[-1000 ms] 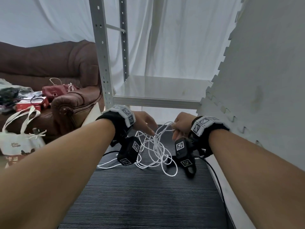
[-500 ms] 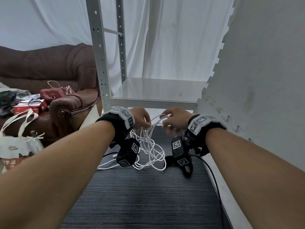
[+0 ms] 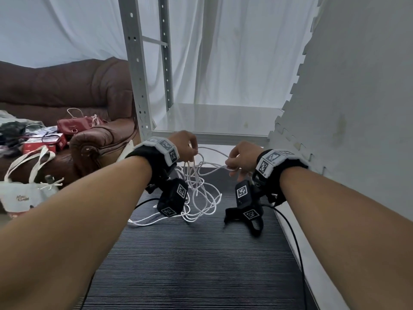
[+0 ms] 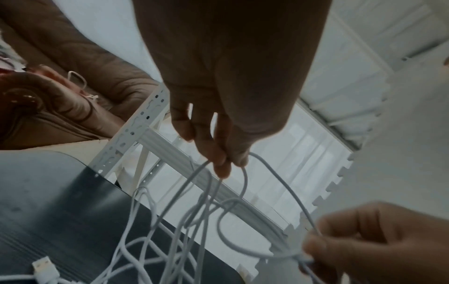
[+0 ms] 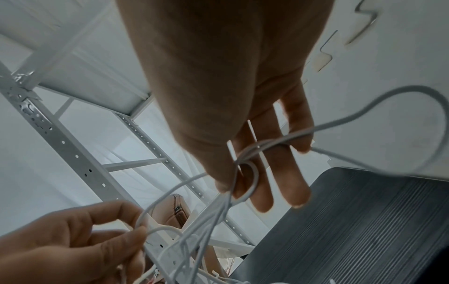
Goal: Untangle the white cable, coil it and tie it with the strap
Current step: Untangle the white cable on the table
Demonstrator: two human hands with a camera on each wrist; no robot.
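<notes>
We pinch the white cable point(image 3: 202, 186) in both hands, left hand point(image 3: 184, 145) and right hand point(image 3: 242, 156) level at mid-frame; the tangle hangs below, nearer the left.

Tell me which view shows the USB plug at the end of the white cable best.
The left wrist view: the USB plug lies large and close on the dark mat, metal end showing. The head view shows only a small white cable end on the mat, too small to identify as the plug. The right wrist view does not show it.
</notes>
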